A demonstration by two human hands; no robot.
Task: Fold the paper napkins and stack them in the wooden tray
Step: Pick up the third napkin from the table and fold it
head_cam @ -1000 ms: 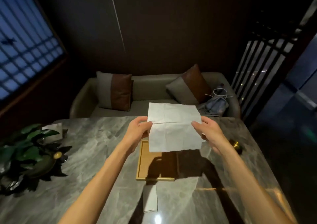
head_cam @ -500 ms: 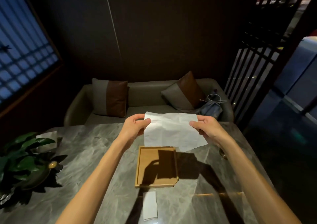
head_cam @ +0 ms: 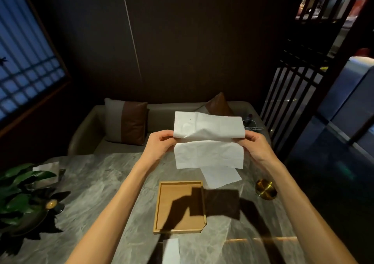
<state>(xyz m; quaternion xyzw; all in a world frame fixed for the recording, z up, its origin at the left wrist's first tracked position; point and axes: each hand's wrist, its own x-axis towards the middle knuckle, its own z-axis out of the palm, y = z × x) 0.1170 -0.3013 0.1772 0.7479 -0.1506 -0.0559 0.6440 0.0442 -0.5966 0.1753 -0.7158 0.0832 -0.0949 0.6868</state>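
Observation:
I hold a white paper napkin [head_cam: 208, 142] in the air above the far part of the marble table [head_cam: 97, 187]. My left hand [head_cam: 159, 144] pinches its left edge and my right hand [head_cam: 256, 145] pinches its right edge. The napkin is bent along a horizontal crease, one half rising above my fingers and the other hanging below. A second white napkin [head_cam: 221, 176] lies flat on the table beneath it. The wooden tray [head_cam: 179, 207] sits nearer to me, with nothing in it but the shadow of my hands. A narrow folded napkin [head_cam: 171, 250] lies just in front of the tray.
A green plant in a dark dish [head_cam: 24, 199] stands at the table's left edge, with a tissue holder [head_cam: 47, 171] behind it. A small brass object [head_cam: 265, 189] sits to the right of the tray. A sofa with cushions [head_cam: 125, 124] lies beyond the table.
The napkin went from hanging flat between my hands to being creased across its middle, and my hands rose slightly. The second napkin on the table came into sight.

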